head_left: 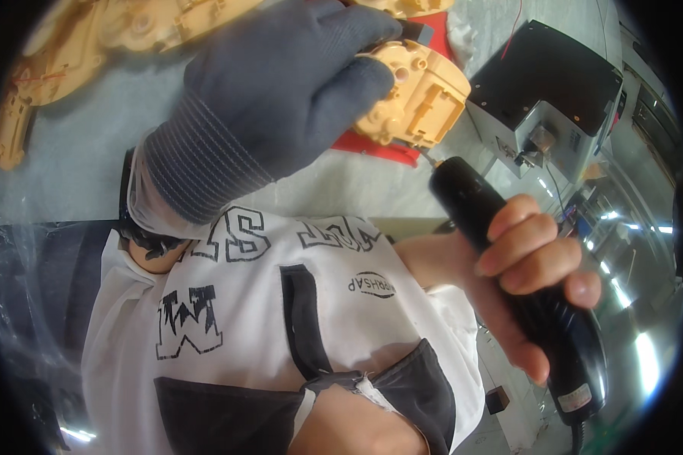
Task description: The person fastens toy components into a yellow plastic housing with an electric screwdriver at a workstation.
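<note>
My left hand [281,95], in a dark grey knitted glove, grips a yellow-orange plastic housing [425,95] with its thumb and finger at the left side. The housing has moulded ribs, round bosses and a rectangular recess. Under it lies a red piece [383,146], partly covered by the housing and the glove. In my bare right hand [527,273], the fingers wrap round a black electric screwdriver [467,193], tilted up to the left. Its thin bit ends at the housing's lower edge; whether it touches a screw is too small to tell.
More yellow-orange plastic housings [64,57] lie on the grey work surface [91,144] at the far left. A black-topped box [550,76] with a metal front mechanism stands to the right of the housing. The screwdriver's cord [578,438] hangs from its lower end.
</note>
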`<state>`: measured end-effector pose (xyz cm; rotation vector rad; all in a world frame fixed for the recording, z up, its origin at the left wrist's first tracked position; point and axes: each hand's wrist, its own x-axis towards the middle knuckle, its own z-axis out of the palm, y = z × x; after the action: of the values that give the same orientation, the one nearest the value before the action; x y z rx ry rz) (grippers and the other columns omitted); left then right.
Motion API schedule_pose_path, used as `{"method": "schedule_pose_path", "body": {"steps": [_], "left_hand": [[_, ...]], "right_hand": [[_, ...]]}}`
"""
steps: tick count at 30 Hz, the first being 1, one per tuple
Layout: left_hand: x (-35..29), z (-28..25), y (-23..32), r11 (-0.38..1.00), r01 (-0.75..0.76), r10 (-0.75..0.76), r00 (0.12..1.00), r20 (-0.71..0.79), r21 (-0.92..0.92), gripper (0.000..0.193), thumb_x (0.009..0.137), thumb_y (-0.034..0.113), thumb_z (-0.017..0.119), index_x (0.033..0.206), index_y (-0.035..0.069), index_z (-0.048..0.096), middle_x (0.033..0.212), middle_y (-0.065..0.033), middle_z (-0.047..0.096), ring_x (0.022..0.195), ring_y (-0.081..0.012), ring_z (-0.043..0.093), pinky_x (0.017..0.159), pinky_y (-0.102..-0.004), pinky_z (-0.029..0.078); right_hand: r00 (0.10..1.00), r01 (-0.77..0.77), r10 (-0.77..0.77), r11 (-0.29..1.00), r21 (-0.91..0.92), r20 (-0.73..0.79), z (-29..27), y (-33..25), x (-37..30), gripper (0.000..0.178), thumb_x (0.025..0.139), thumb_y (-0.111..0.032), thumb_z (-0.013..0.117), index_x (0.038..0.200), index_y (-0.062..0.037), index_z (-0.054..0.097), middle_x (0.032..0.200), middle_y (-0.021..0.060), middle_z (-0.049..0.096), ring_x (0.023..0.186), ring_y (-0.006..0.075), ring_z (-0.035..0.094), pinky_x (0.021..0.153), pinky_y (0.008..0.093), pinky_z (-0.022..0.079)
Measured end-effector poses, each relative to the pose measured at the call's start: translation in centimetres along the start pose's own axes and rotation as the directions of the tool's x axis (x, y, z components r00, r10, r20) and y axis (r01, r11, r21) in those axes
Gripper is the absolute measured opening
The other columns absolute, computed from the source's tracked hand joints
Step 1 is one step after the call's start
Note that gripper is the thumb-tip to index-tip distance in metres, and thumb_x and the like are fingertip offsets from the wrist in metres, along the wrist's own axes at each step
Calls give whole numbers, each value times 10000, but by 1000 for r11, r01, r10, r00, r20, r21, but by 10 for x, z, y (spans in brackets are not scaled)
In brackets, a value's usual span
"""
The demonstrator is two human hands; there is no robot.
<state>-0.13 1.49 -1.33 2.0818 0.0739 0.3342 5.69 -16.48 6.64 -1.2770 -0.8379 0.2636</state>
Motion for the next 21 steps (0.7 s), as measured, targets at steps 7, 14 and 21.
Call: {"method": "schedule_pose_path", "body": {"steps": [7, 14, 21], "left_hand": [[11, -29, 10, 911, 328, -294, 942, 162, -249, 516, 698, 340, 650, 1086, 15, 547, 888, -133, 597, 811, -326, 579, 738, -350, 465], [-3, 3, 2, 1000, 26, -26, 999, 19, 8, 276, 819, 132, 555, 1081, 43, 556, 923, -103, 609, 810, -201, 588, 738, -288, 456], [4, 0, 7, 995, 95, -95, 988, 121, -2, 270, 840, 121, 523, 1093, 33, 557, 937, -96, 608, 835, -173, 578, 758, -266, 444]], "right_hand": [[1000, 26, -26, 999, -39, -7, -3, -5, -2, 655, 727, -589, 585, 1088, -55, 466, 713, 46, 492, 545, 161, 483, 588, 327, 353], [1000, -7, 6, 996, 87, 19, -17, -7, -2, 713, 700, -588, 609, 1158, -62, 459, 707, 29, 497, 541, 142, 483, 597, 304, 345], [981, 138, -139, 990, -17, -136, -29, -30, -13, 665, 718, -536, 612, 1152, -54, 467, 655, 18, 472, 502, 145, 454, 577, 307, 349]]}}
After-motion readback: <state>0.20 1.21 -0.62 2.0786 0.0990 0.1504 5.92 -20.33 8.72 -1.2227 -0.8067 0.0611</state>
